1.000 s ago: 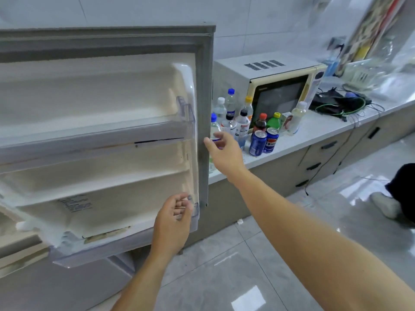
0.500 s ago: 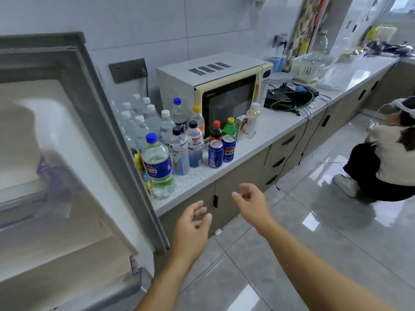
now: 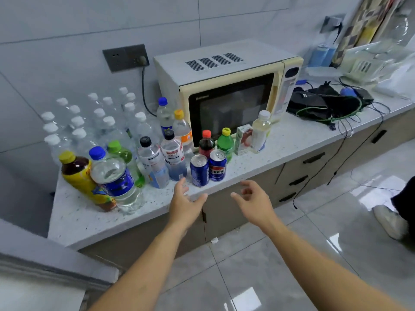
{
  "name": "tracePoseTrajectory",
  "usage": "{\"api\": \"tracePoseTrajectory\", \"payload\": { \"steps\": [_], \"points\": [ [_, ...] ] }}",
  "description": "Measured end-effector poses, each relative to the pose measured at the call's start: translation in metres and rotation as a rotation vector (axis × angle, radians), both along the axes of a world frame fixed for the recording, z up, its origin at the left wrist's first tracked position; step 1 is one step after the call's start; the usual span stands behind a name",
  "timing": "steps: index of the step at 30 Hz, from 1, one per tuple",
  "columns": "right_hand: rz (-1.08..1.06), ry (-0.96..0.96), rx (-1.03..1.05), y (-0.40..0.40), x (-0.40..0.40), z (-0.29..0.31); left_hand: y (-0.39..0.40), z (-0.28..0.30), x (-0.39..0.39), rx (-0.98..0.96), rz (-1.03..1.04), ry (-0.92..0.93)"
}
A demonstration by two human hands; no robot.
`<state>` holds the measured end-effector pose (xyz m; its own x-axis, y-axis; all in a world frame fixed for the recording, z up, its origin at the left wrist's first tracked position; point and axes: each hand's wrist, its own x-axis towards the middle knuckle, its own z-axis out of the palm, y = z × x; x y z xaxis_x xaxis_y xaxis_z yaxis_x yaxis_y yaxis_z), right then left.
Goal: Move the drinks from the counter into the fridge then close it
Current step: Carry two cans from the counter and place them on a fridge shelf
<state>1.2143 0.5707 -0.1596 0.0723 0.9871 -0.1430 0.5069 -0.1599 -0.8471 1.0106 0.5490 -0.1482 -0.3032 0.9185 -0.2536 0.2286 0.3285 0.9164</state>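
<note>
both hands empty and relaxed-open: left hand [image 3: 184, 204] reaching over the counter [image 3: 74, 221] lip, fingers spread just short of the two blue cans [image 3: 207, 169]; right hand [image 3: 253, 202] hanging off the edge over the floor, fingers loosely curled round nothing. drinks all on the counter yet, none in the fridge; only a grey edge of the fridge [image 3: 45, 265] visible at lower left, interior out of sight.

likely trouble, judged from the layout: cans standing right at the counter lip, so a careless brush could send one to the tiled floor. behind them, tightly packed black-capped bottles [image 3: 161, 160] touching each other; pulling one out could topple neighbours. big blue-capped water bottle [image 3: 114, 176] pressed against the yellow-capped tea bottle [image 3: 78, 173], both near the left front corner, heavy-looking, prone to slipping from a one-handed grab.

open room: bare strip along the front left of the counter; floor beneath the arms free. farther back, clear bottles [image 3: 76, 122] crowded to the wall, microwave [image 3: 226, 90] hemming the right side, cable tangle [image 3: 330, 106] beyond.
</note>
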Motion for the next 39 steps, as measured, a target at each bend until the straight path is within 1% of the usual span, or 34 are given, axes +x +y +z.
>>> {"api": "tracePoseTrajectory", "payload": {
  "steps": [3,6,12,17,21,24,29,32,35,37,39],
  "points": [
    [0.1,0.007,0.006,0.037,-0.002,-0.004,0.027,-0.014,0.002,-0.016,0.047,0.036],
    [0.172,0.046,0.028,0.072,-0.01,-0.011,0.058,-0.028,0.005,-0.005,0.071,0.033],
    [0.208,0.106,0.038,0.124,-0.026,-0.031,0.109,-0.056,0.009,0.059,0.076,-0.064],
    [0.288,0.179,0.052,0.149,-0.031,-0.04,0.122,-0.068,0.008,0.056,0.113,-0.053],
    [0.344,0.195,0.075,0.159,-0.032,-0.049,0.12,-0.069,0.01,0.039,0.148,-0.045],
    [0.393,0.227,0.063,0.166,-0.03,-0.052,0.116,-0.065,0.016,0.035,0.224,-0.056],
    [0.497,0.336,0.044,0.162,-0.019,-0.046,0.075,-0.057,0.033,0.014,0.486,-0.118],
    [0.577,0.434,-0.024,0.151,-0.016,-0.041,0.036,-0.051,0.045,0.049,0.592,-0.262],
    [0.679,0.513,-0.15,0.132,-0.021,-0.036,-0.011,-0.046,0.056,0.118,0.742,-0.372],
    [0.767,0.532,-0.238,0.112,-0.029,-0.036,-0.046,-0.043,0.061,0.162,0.839,-0.438],
    [0.855,0.521,-0.282,0.089,-0.042,-0.035,-0.082,-0.038,0.065,0.203,0.934,-0.516]
  ]
}}
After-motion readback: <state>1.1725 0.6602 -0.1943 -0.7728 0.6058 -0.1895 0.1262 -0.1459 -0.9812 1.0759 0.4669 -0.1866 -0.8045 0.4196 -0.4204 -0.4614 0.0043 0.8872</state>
